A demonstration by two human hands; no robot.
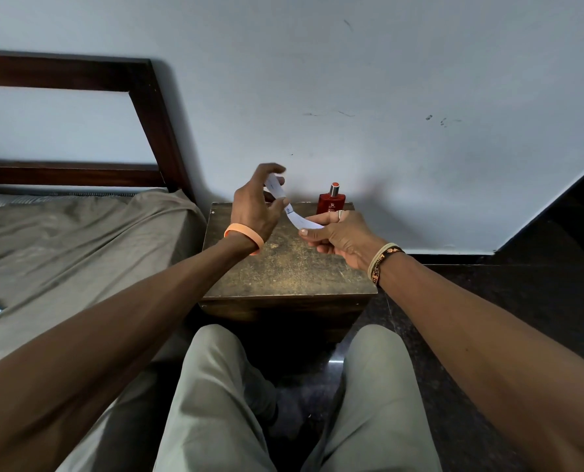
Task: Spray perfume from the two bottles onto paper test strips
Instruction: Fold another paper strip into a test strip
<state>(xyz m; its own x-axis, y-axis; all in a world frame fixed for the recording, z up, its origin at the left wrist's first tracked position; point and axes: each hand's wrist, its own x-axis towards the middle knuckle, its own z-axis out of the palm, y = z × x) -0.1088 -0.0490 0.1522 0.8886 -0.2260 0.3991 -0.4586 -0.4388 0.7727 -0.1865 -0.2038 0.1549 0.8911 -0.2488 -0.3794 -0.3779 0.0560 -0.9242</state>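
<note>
Above the stool (283, 267), both hands (256, 209) (341, 236) pinch a paper strip (297, 218).

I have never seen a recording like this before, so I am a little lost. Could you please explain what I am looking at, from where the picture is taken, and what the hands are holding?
There is no machine here. The single picture comes from a camera worn on a person's head, looking forward and down, so you see their own two arms and their knees at the bottom.

The left hand, with an orange wristband, and the right hand, with a woven bracelet, each hold part of the white paper strips. Whether it is one strip or several I cannot tell; the left hand is blurred.

Under the hands stands a small worn wooden table. At its far edge, near the wall, stands a red perfume bottle, upright and untouched. A second bottle is not visible. A bed lies on the left.
</note>
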